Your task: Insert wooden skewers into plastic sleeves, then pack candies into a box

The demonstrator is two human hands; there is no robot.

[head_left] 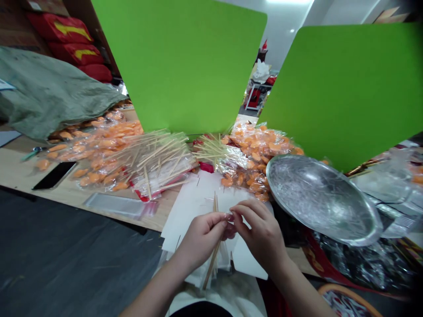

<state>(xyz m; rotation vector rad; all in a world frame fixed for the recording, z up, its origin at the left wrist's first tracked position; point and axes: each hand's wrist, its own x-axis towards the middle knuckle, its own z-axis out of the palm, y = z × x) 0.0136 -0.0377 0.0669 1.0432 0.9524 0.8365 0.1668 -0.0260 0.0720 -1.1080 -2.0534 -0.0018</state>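
Sticks (210, 269), thin and wooden-looking, stretch above and below the left hand (205, 235) in the head view, over white paper (178, 204) at the table's near edge. Both hands are drawn narrow, the fingertips of the right hand (259, 229) meeting those of the left; whether a small shiny bit is pinched between them, or whether the left palm grips the sticks, I cannot tell. The sticks should be light and stiff, apt to roll or snap if bent, so a loose hold near mid-length would suit. More lie on clear plastic bags (167, 176) farther off to the left; that film looks soft and slippery, best taken by a corner, with a metal bowl (320, 198) well to the right.
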